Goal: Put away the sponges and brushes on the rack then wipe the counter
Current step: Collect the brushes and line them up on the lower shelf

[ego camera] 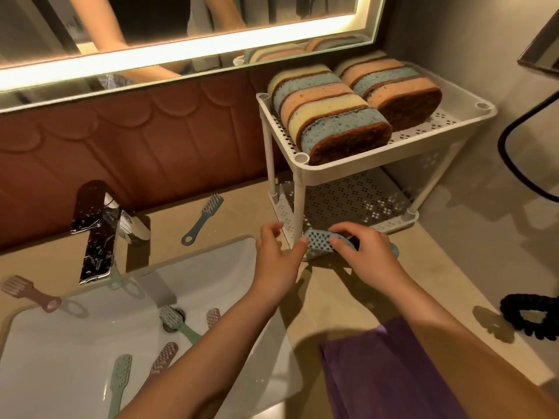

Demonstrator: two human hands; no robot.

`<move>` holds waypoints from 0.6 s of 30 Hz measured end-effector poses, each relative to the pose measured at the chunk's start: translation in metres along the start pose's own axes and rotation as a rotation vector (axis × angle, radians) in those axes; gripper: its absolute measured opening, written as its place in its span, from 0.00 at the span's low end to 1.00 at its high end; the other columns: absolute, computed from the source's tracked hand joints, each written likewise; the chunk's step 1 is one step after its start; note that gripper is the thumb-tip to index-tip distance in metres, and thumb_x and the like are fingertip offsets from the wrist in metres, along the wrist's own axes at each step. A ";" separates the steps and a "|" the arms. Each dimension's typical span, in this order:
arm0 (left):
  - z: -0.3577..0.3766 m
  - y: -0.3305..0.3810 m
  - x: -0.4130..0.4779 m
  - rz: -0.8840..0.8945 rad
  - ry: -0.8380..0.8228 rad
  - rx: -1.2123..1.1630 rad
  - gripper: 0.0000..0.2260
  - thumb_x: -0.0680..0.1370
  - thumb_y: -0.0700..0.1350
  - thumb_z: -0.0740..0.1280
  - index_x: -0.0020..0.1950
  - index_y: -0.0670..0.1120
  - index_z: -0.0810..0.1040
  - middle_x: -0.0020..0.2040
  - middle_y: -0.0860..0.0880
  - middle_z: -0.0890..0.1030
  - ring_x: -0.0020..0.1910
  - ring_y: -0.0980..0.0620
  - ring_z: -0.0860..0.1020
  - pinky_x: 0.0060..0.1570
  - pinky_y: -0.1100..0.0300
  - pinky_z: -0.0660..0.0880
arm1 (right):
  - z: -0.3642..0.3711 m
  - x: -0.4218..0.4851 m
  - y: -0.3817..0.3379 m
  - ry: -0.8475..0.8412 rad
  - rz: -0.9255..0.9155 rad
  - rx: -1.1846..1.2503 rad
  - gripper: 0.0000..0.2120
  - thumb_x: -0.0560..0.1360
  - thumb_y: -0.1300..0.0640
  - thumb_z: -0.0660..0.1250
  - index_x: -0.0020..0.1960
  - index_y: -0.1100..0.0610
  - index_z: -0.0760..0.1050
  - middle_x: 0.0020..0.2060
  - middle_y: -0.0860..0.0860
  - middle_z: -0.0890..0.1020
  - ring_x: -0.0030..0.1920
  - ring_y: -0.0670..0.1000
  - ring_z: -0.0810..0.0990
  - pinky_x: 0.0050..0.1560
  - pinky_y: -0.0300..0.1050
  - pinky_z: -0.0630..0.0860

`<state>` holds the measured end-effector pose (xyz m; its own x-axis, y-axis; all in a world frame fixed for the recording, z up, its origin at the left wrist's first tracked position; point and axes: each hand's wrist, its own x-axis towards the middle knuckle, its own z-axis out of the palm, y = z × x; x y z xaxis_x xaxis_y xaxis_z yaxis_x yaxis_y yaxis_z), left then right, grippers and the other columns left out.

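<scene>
A white two-shelf rack (pixel 429 140) stands on the counter. Several blue, orange and yellow sponges (pixel 329 114) stand in two rows on its top shelf; the lower shelf (pixel 351 198) holds nothing. My right hand (pixel 367 255) grips a blue brush (pixel 320 241) in front of the rack's near post, bristles up. My left hand (pixel 276 254) touches the brush head with its thumb, fingers loosely curled. More brushes lie about: a blue one (pixel 203 218) by the tap, a pink one (pixel 28 293) at the far left, and several in the sink (pixel 242 300).
A chrome tap (pixel 96 234) stands behind the sink. A purple cloth (pixel 384 373) lies on the counter under my right forearm. A black scrunchie (pixel 531 317) lies at the right edge. A lit mirror (pixel 181 31) hangs above a brown panelled backsplash.
</scene>
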<state>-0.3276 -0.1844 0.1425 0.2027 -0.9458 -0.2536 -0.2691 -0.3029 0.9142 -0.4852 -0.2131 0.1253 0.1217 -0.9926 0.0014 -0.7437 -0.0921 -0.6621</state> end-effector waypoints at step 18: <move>0.008 -0.025 0.049 0.601 0.177 0.382 0.09 0.79 0.49 0.61 0.54 0.47 0.76 0.47 0.51 0.81 0.43 0.53 0.80 0.38 0.55 0.77 | 0.041 0.111 0.035 -0.240 0.047 -0.232 0.11 0.76 0.54 0.63 0.58 0.51 0.76 0.57 0.53 0.80 0.60 0.56 0.75 0.59 0.49 0.70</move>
<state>-0.3179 -0.2239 0.1046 0.0571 -0.9381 0.3417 -0.6845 0.2124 0.6974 -0.4705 -0.3230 0.0713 0.2143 -0.9516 -0.2201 -0.8785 -0.0893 -0.4693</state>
